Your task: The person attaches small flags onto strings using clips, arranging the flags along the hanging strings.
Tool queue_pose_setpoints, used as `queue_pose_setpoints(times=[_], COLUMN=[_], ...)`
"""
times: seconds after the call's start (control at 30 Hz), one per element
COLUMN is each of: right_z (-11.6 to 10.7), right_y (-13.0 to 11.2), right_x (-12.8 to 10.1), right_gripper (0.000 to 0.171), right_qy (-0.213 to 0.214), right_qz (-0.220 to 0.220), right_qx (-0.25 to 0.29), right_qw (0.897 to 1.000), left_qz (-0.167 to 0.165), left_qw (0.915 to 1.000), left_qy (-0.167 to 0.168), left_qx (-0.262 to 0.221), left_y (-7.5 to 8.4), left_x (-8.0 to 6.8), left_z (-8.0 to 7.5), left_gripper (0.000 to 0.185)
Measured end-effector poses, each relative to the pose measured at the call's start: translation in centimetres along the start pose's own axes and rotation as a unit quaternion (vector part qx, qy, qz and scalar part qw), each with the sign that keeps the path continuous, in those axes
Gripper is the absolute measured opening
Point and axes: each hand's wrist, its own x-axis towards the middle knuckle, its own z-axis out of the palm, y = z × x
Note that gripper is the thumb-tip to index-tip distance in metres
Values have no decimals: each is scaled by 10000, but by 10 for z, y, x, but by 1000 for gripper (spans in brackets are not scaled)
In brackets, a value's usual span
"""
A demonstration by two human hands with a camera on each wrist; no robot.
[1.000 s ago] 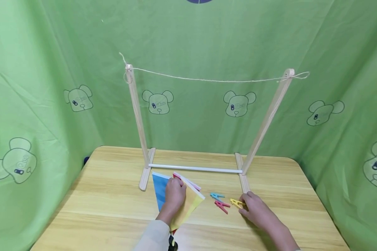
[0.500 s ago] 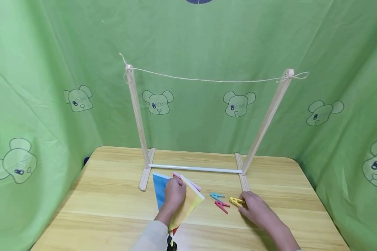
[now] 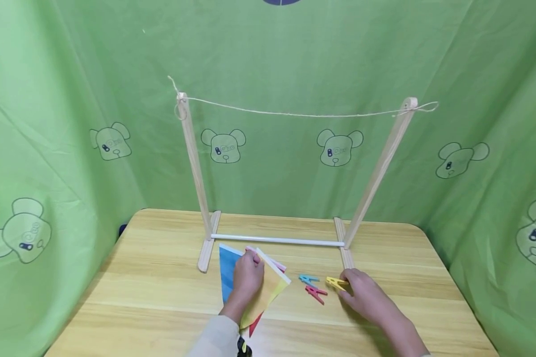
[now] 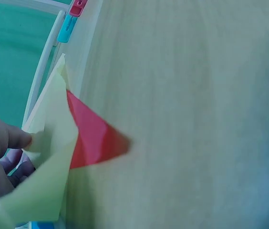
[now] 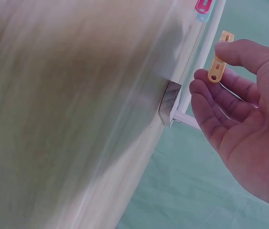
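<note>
Now | left hand (image 3: 248, 273) grasps yellow flag (image 3: 272, 287) just in front of wooden rack (image 3: 207, 245) | right hand (image 3: 362, 293) pinches yellow clothespin (image 3: 336, 283) beside rack's right foot

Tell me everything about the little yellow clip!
The yellow clip is a small plastic peg with two thin legs; the right wrist view shows a little hole near one end. It sits near the front foot of the wooden stand, right of a red clip and a blue clip. The right hand pinches it between thumb and fingers. Whether it touches the table is unclear.
</note>
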Motion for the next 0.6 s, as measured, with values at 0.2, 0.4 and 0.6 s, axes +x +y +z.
queue_pose_setpoints(times=[0.2, 0.4, 0.6], right_z=[1, 3, 4], right_y=[2, 4, 5], right_x=[0, 0, 2], right_gripper=[21, 21, 21], right_qy=[16, -41, 99], right_qz=[-47, -10, -104], right_qx=[-58, -83, -60], right_qw=[10000, 10000, 9999], left_qz=[-213, -467, -605], left_qw=[9997, 9985, 9974], left_qy=[-106, -183, -270], left_qx=[-86, -217, -295], left_y=[0, 3, 4], left_x=[0, 0, 1], left_z=[1, 1, 0], left_gripper=[14, 27, 31])
